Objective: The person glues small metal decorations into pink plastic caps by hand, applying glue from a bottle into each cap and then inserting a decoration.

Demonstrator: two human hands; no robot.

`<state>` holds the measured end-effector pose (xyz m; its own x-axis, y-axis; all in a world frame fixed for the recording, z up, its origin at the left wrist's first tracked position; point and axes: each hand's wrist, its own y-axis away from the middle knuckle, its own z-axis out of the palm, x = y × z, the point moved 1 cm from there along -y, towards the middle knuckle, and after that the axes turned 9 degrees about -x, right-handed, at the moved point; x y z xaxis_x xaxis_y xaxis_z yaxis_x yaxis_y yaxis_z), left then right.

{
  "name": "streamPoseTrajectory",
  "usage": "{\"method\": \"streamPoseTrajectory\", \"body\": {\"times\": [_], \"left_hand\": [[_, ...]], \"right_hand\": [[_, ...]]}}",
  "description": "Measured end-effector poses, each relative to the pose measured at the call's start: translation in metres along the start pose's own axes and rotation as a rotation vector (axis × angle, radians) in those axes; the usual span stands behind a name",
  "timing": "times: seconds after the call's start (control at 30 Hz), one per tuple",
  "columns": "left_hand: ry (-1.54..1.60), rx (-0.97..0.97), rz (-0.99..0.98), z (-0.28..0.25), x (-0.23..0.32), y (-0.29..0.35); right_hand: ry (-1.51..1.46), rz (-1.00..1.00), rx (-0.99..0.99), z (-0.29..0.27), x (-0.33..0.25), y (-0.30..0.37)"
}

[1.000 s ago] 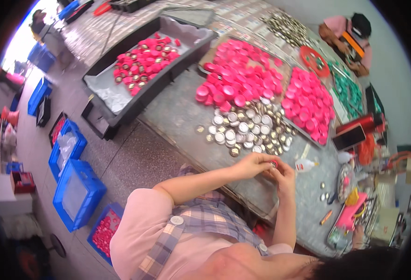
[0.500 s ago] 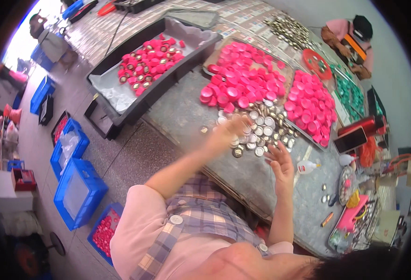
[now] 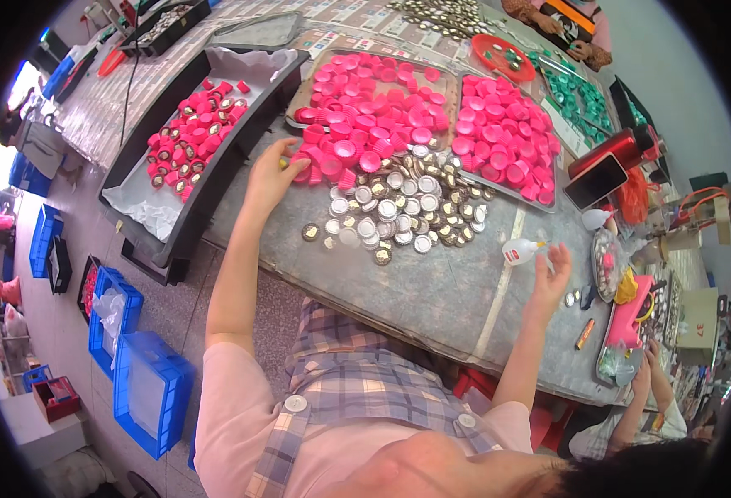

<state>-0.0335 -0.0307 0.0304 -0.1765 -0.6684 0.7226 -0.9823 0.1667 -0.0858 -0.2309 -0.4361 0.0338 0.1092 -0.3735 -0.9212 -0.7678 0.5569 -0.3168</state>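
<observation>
Our left hand (image 3: 268,178) reaches to the near left edge of the pink caps (image 3: 365,124), fingers and thumb bent toward one of them; we cannot tell whether they pinch it. The heap runs from that hand toward two o'clock, partly on a tray. Our right hand (image 3: 553,276) is bare, its fingers spread and slightly curled above the grey table (image 3: 365,290), with a small white bottle (image 3: 519,251) just beside it at ten o'clock.

Between our hands, at four o'clock from the left one, lie loose metal discs (image 3: 407,203), some showing white faces. A black crate (image 3: 237,162) holding more caps stands at nine o'clock from our left hand. Farther out, at one o'clock from our right, lie a phone (image 3: 596,181) and green pieces (image 3: 577,95).
</observation>
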Motion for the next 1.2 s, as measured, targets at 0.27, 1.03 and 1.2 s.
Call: {"method": "streamPoseTrajectory", "body": {"times": [0.27,1.03,1.2], "left_hand": [[0.144,0.135,0.075,0.011,-0.013,0.008],[1.496,-0.694,-0.207,0.097,0.114,0.116],[1.652,-0.753,-0.255,0.095,0.111,0.118]], "right_hand": [[-0.08,0.297,-0.437,0.01,0.021,-0.011],[-0.655,0.32,-0.753,0.08,-0.073,0.054],[-0.715,0.279,-0.545,0.064,-0.066,0.043]]}}
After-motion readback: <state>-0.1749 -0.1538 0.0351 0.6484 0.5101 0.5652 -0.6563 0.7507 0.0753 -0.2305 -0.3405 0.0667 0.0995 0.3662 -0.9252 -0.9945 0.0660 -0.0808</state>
